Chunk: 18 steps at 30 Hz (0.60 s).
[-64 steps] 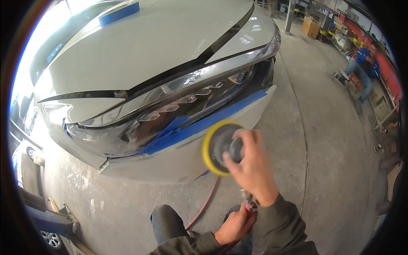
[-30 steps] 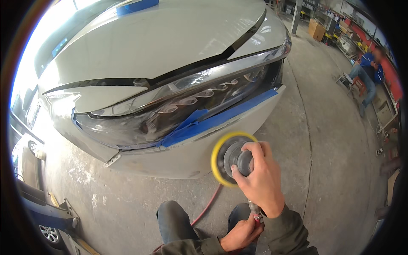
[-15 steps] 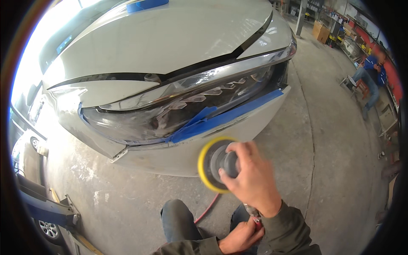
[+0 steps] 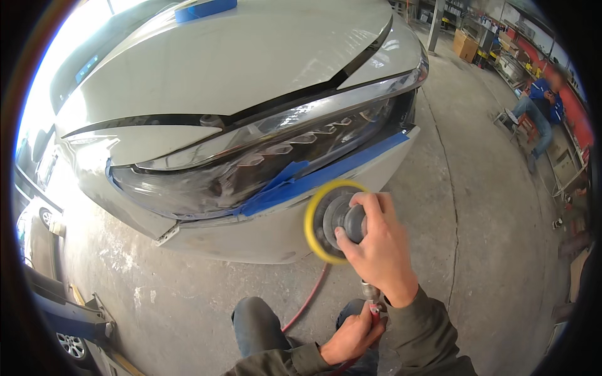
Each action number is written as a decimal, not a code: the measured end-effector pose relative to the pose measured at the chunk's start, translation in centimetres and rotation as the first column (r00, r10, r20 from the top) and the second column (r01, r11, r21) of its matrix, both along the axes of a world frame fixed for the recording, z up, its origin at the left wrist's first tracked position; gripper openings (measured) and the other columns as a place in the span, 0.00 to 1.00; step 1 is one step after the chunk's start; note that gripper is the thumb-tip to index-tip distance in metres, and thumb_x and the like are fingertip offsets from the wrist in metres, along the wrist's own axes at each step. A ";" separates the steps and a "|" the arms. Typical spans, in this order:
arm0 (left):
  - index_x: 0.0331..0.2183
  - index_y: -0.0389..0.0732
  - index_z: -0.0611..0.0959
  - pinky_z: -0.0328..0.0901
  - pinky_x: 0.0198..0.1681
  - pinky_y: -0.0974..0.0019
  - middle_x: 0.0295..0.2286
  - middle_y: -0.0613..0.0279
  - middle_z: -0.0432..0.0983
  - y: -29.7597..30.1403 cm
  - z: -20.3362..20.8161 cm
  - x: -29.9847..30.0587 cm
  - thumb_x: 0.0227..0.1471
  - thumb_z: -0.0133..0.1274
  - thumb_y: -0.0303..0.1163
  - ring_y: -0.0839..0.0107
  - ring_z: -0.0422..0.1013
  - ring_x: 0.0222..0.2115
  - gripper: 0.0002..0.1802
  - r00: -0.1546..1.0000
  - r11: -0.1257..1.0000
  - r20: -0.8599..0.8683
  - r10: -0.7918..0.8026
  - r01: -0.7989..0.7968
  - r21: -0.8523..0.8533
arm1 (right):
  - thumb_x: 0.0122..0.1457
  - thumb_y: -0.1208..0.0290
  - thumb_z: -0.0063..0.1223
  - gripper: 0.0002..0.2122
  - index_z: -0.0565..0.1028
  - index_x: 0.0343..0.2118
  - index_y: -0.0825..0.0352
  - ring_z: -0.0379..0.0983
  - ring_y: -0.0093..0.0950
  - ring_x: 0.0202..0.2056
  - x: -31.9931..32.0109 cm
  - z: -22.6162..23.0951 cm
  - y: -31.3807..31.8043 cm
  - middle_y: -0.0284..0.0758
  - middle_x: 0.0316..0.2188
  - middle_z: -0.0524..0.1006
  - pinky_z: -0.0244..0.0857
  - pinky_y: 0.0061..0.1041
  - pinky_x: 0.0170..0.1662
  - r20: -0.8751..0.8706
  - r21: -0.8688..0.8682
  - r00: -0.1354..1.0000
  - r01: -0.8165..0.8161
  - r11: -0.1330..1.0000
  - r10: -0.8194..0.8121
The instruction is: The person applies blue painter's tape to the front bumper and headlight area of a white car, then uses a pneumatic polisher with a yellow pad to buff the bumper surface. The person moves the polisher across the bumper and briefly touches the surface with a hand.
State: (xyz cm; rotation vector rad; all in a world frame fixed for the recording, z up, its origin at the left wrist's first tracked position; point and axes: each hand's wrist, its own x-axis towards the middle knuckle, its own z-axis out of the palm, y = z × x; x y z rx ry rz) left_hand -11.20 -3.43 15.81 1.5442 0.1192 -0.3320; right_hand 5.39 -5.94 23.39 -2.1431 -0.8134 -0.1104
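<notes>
My right hand (image 4: 384, 241) grips an air sander (image 4: 338, 222), a round tool with a yellow-edged disc and grey body. The disc is tilted up on its edge, in front of the white bumper (image 4: 269, 241); whether it touches the bumper I cannot tell. Below it, my left hand (image 4: 352, 333) is closed round the red air hose (image 4: 374, 313), close to the metal fitting (image 4: 370, 291) under the sander. Beyond the tool lies the car's headlight (image 4: 219, 182), its lens hazy and scuffed. Blue masking tape (image 4: 332, 172) runs along the headlight's lower edge, with a crumpled loose flap.
A roll of blue tape (image 4: 205, 10) lies on the white hood (image 4: 238, 56). The hose crosses the concrete floor (image 4: 188, 294) by my knees. A blue lift arm (image 4: 69, 313) stands at lower left. Another person (image 4: 539, 113) sits by cluttered shelves at far right.
The sander has risen slightly and moved right, its disc turning more toward me. My left hand stays at the hose. The whole view has shifted a little.
</notes>
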 end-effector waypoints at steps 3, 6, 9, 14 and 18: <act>0.43 0.31 0.62 0.69 0.23 0.56 0.20 0.49 0.77 -0.8 0.9 0.7 0.66 0.50 0.28 0.53 0.78 0.20 0.15 1.000 0.997 0.009 -0.026 0.027 -0.071 | 0.52 0.69 0.67 0.21 0.72 0.49 0.57 0.78 0.41 0.31 0.0 0.4 -0.7 0.37 0.46 0.72 0.73 0.39 0.31 -0.001 -0.015 1.000 0.020 1.000 -0.020; 0.43 0.31 0.62 0.69 0.23 0.57 0.20 0.50 0.77 -1.2 0.0 0.4 0.66 0.49 0.28 0.55 0.78 0.19 0.14 0.995 0.999 0.092 0.026 -0.024 -0.025 | 0.51 0.68 0.68 0.21 0.72 0.48 0.57 0.79 0.44 0.32 -0.6 1.0 -0.3 0.37 0.46 0.72 0.74 0.41 0.33 -0.019 -0.042 1.000 0.006 0.999 -0.007; 0.41 0.31 0.62 0.69 0.23 0.57 0.20 0.50 0.77 -1.0 -0.7 0.3 0.66 0.49 0.28 0.55 0.77 0.19 0.14 0.997 1.000 0.068 0.018 -0.017 -0.021 | 0.51 0.68 0.68 0.22 0.72 0.48 0.58 0.79 0.46 0.33 -0.5 0.8 0.1 0.38 0.47 0.72 0.75 0.41 0.34 -0.012 -0.078 1.000 -0.019 0.997 0.018; 0.41 0.31 0.62 0.69 0.24 0.57 0.20 0.50 0.77 -1.2 0.6 0.9 0.66 0.49 0.27 0.54 0.78 0.20 0.13 0.998 0.997 0.021 -0.055 0.056 -0.061 | 0.51 0.68 0.68 0.21 0.72 0.48 0.58 0.79 0.44 0.35 0.1 0.9 -1.3 0.38 0.47 0.72 0.75 0.42 0.35 -0.018 -0.050 1.000 0.016 0.999 -0.017; 0.41 0.31 0.62 0.69 0.24 0.56 0.20 0.50 0.77 -1.7 -0.5 0.3 0.66 0.50 0.27 0.52 0.78 0.21 0.14 1.000 0.997 0.018 0.004 -0.003 -0.076 | 0.51 0.68 0.68 0.20 0.73 0.47 0.57 0.78 0.38 0.31 -0.9 1.0 -0.7 0.35 0.45 0.72 0.73 0.37 0.33 -0.013 -0.053 1.000 -0.008 0.999 0.007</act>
